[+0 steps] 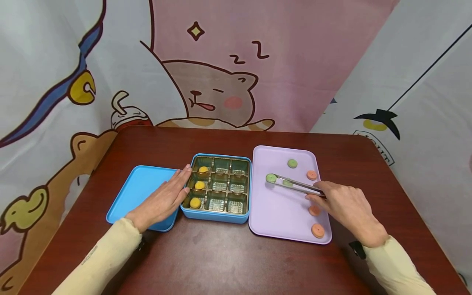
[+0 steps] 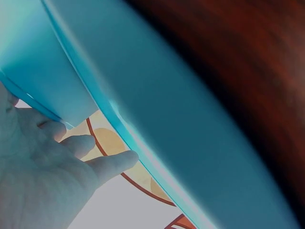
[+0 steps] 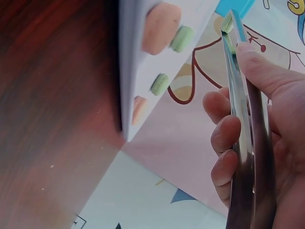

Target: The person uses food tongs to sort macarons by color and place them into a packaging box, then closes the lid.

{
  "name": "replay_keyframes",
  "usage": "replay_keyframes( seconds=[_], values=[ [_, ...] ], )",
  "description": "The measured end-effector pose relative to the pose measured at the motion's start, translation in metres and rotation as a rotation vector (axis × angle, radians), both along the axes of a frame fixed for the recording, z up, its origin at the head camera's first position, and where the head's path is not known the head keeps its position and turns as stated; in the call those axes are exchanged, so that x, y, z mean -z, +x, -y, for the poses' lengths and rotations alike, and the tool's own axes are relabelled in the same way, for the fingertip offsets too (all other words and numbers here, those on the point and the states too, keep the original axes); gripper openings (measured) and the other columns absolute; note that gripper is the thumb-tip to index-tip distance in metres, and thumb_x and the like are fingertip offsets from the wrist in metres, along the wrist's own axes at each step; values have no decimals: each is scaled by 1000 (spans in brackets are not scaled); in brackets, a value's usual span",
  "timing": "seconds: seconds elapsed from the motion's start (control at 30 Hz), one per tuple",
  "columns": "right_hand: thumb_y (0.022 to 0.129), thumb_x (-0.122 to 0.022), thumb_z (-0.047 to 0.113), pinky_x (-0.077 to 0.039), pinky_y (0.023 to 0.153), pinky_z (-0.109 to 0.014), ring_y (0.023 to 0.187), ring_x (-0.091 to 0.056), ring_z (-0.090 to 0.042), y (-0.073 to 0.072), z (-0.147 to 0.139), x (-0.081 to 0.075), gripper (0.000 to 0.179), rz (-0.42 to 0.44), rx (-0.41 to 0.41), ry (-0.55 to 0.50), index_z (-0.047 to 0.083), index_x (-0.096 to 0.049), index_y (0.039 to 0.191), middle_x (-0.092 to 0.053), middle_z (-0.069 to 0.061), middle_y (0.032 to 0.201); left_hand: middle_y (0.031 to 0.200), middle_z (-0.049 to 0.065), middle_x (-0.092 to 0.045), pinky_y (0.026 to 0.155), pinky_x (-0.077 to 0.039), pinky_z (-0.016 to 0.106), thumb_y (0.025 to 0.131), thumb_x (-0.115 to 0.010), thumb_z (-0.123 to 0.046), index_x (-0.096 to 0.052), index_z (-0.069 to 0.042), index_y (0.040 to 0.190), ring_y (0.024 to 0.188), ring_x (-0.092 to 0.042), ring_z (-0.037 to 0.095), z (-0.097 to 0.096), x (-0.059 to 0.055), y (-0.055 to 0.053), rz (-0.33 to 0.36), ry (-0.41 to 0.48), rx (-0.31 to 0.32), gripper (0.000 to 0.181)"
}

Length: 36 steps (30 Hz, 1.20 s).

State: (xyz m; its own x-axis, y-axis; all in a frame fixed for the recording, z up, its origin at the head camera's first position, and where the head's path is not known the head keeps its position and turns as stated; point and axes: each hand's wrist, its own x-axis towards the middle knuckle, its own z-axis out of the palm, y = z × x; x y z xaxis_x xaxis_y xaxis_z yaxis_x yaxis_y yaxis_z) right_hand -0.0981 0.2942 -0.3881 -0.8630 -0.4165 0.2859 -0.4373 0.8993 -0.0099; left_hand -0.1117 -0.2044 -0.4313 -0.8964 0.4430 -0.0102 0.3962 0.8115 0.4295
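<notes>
My right hand (image 1: 341, 205) holds metal tongs (image 1: 300, 185) over the lilac tray. A green macaron (image 1: 271, 178) is pinched between the tong tips, as the right wrist view also shows. Under the tong arms lies a second green macaron (image 1: 287, 183), and a third green macaron (image 1: 292, 163) sits farther back. My left hand (image 1: 164, 200), fingers straight, rests against the left side of a blue box (image 1: 217, 216). Inside, a gold divided insert (image 1: 219, 182) has yellow macarons (image 1: 199, 185) in its three left compartments; the middle and right columns hold none.
The lilac tray (image 1: 284, 223) stands right of the box, with several orange macarons (image 1: 318, 230) along its right side. A blue lid (image 1: 138, 188) lies to the left, partly under my left forearm. All stand on a dark wooden table (image 1: 228, 262) before a printed cloth.
</notes>
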Motion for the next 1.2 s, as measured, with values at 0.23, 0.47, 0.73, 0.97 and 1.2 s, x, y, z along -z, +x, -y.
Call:
replay_keyframes(
  seconds=[0.23, 0.47, 0.73, 0.97, 1.2],
  values=[
    [80, -90, 35, -25, 40, -25, 48, -33, -8, 4, 1, -7, 31, -41, -6, -29, 14, -69, 90, -39, 10, 60, 174, 5, -5, 116, -25, 71, 114, -35, -38, -10, -10, 167, 158, -12, 38, 0, 0, -2, -5, -6, 5, 65],
    [79, -90, 35, -25, 41, -24, 48, -33, -6, 7, 3, -10, 32, -71, -26, -41, 14, -69, 90, -41, 11, 61, 174, 4, -5, 116, -26, 71, 114, -35, -39, -11, -11, 167, 158, -12, 37, -1, 0, -3, 1, -13, 0, 65],
    [81, -88, 37, -25, 42, -24, 49, -32, -5, 11, 8, -13, 31, -83, -49, -60, 17, -66, 87, -39, 14, 61, 174, 5, -6, 115, -25, 72, 114, -35, -37, -11, -10, 167, 158, -12, 37, -1, -1, -3, -2, -12, 4, 64],
    [81, -88, 37, -27, 42, -23, 50, -34, -4, 14, 14, -17, 30, -73, -52, -65, 16, -67, 87, -42, 15, 61, 174, 5, -6, 115, -25, 72, 114, -35, -37, -12, -10, 167, 158, -12, 37, -1, -2, -2, -2, -14, 4, 64],
    [84, -86, 40, -28, 42, -23, 50, -35, 0, 16, 21, -19, 28, -58, -69, -89, 21, -66, 87, -44, 25, 59, 174, 5, -6, 114, -26, 72, 114, -33, -39, -11, -9, 167, 158, -12, 38, 0, 0, -1, -11, -17, 5, 64]
  ],
)
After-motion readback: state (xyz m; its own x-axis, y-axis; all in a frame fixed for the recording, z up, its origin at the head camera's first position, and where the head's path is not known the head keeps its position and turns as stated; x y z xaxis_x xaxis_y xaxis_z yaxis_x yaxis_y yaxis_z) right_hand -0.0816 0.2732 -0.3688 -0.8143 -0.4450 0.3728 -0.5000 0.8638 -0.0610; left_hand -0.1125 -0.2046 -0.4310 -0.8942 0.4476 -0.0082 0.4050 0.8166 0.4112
